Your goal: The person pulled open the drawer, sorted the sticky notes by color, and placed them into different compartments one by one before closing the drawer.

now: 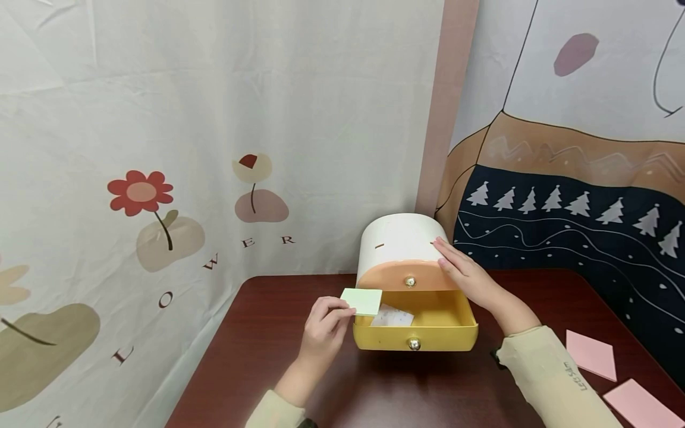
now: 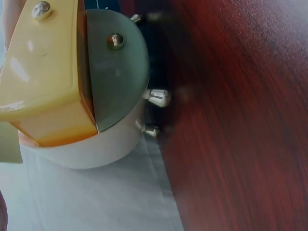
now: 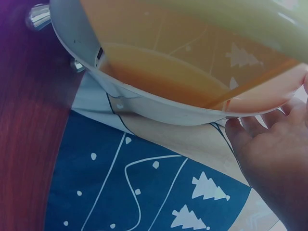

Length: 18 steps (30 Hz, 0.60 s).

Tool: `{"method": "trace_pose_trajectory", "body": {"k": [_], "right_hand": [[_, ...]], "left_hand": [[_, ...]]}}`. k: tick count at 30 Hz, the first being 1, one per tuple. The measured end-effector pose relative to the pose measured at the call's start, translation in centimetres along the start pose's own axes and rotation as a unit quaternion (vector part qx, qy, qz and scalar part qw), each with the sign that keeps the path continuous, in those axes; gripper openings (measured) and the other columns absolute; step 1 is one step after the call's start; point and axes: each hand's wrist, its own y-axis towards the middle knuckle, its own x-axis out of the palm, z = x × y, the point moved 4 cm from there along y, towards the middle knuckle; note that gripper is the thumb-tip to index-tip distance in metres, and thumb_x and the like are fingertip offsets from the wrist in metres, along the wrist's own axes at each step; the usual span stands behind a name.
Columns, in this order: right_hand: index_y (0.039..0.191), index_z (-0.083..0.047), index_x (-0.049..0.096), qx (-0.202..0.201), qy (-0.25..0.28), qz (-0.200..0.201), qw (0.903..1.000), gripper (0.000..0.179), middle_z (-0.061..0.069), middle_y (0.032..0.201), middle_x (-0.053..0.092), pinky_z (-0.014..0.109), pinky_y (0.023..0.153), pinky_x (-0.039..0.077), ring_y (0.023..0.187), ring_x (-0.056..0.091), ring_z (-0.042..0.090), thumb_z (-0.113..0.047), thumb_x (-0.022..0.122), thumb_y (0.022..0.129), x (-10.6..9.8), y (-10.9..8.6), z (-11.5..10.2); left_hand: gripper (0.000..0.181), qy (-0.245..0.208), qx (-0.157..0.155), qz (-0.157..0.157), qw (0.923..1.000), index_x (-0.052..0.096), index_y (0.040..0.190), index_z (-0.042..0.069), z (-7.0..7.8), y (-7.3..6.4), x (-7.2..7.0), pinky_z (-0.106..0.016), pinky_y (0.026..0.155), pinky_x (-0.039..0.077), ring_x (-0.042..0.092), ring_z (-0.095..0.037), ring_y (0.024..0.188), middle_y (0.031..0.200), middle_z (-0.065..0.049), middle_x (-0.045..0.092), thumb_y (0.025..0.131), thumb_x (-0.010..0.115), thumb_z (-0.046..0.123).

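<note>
A small white drawer cabinet (image 1: 401, 238) with a rounded top stands on the table, its yellow drawer (image 1: 444, 339) pulled out. Inside that drawer lies a white patterned paper piece (image 1: 393, 316). My left hand (image 1: 326, 324) pinches a pale green sticky note pad (image 1: 362, 301) between thumb and fingers, over the drawer's left edge. On the cabinet's right side rests my right hand (image 1: 464, 273), fingers extended along the curved top. The right wrist view shows this hand (image 3: 274, 149) with its fingertips at the cabinet's rim. Above the yellow drawer, the orange drawer (image 1: 385, 276) is closed.
Two pink note pads, a nearer one (image 1: 642, 404) and a farther one (image 1: 591, 355), lie at the right of the dark red table (image 1: 241, 356). A green drawer (image 2: 118, 67) and metal feet (image 2: 159, 97) show low on the cabinet. Printed curtains (image 1: 321, 119) hang behind.
</note>
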Motion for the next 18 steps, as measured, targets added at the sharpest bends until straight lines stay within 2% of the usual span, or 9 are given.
{"method": "trace_pose_trajectory", "body": {"k": [11,18], "right_hand": [[0.15,-0.016,0.029,0.001,-0.001,-0.004,1.0,0.053,0.007,0.158,0.017,0.063,0.111,0.013,0.144,0.015,0.038,-0.039,0.035,0.102,0.0,0.0,0.1],[0.15,-0.017,0.028,0.005,-0.002,-0.005,1.0,0.053,0.007,0.158,0.016,0.064,0.11,0.013,0.144,0.015,0.038,-0.04,0.035,0.102,0.0,0.1,0.0]], "left_hand": [[0.013,-0.007,0.011,-0.018,0.9998,0.072,0.084,0.006,0.7,0.6,1.2,-0.025,0.078,0.05,0.058,-0.022,0.083,0.088,-0.008,0.062,0.091,0.061,0.006],[0.012,-0.012,0.023,-0.046,0.9986,0.073,0.087,0.007,1.2,0.8,2.1,-0.026,0.08,0.051,0.059,-0.021,0.085,0.089,-0.006,0.062,0.09,0.062,0.005]]}}
